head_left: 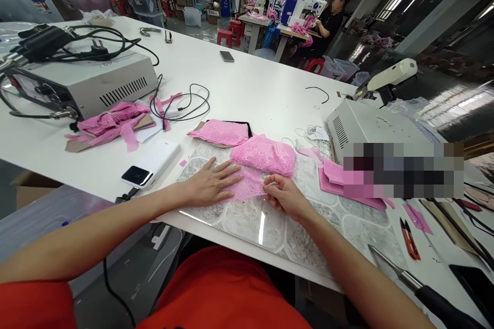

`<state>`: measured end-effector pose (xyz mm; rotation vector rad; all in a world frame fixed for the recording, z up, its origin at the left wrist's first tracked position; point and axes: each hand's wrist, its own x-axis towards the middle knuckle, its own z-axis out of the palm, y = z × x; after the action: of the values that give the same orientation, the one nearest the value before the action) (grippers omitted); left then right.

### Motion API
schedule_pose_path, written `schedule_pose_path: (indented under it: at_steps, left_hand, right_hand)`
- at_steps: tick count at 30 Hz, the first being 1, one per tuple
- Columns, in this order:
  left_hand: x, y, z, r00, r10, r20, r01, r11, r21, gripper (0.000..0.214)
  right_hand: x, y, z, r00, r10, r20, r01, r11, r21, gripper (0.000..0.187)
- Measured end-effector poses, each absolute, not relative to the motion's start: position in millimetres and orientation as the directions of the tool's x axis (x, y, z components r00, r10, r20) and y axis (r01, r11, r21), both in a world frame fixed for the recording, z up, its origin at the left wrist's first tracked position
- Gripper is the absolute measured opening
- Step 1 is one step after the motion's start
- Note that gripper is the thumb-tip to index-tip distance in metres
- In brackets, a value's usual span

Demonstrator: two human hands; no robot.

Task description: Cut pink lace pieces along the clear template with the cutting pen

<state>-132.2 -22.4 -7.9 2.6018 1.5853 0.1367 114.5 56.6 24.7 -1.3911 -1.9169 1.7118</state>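
Note:
My left hand [211,183] lies flat with fingers spread on a small pink lace piece [250,185], pressing it onto a patterned glossy mat [270,226]. My right hand [284,195] is curled, its fingertips pinching the right edge of the same lace piece. Just beyond lie two more pink lace pieces: one [264,156] behind the hands, another [219,131] on a dark phone or tablet.
A grey machine box [83,85] with black cables stands far left, with pink scraps [110,122] beside it. A white power bank [148,164], another white box [366,126], pink pieces [335,177], orange snips [409,231] and a metal tool [405,277] lie around. A person sews in the background.

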Motion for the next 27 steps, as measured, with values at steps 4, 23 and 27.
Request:
schedule_pose_path:
  at_steps: [4,23,27]
  left_hand:
    - [-133.5,-23.3,-4.8,0.505,0.861,0.053,0.850,-0.507,0.140,0.053]
    - [-110.9,38.9,16.8,0.399,0.849,0.346,0.883,-0.458,0.105,0.030]
    - [-97.1,50.7,11.5,0.395,0.849,0.352,0.893,-0.445,0.071,0.028]
  right_hand:
    - [126.8,49.2,27.6,-0.531,0.689,-0.493,0.523,-0.192,-0.831,0.027]
    - [123.6,100.0,8.7,-0.672,0.618,0.409,0.600,0.777,-0.189,0.013]
    - [115.2,103.5,3.4,-0.688,0.585,0.430,0.571,0.802,-0.178,0.007]
